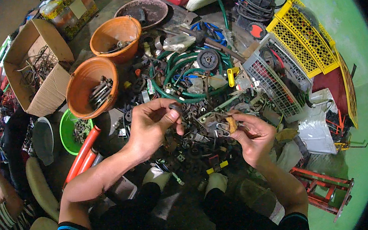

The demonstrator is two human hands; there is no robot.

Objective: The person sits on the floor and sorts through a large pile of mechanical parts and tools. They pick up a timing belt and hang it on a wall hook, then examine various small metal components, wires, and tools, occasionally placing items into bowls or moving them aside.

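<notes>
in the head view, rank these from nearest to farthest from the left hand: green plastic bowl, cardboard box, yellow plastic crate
1. Green plastic bowl, just left of the left hand.
2. Cardboard box, farther up and left.
3. Yellow plastic crate, far across on the right.

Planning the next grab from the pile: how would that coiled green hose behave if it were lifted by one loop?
The green hose lies in several loose coils, so it would probably sag and uncoil rather than lift as one piece. Scrap parts lie over its near side, so it may snag and drag them along. It looks fairly heavy for a one-handed lift, given how many loops there are.
</notes>
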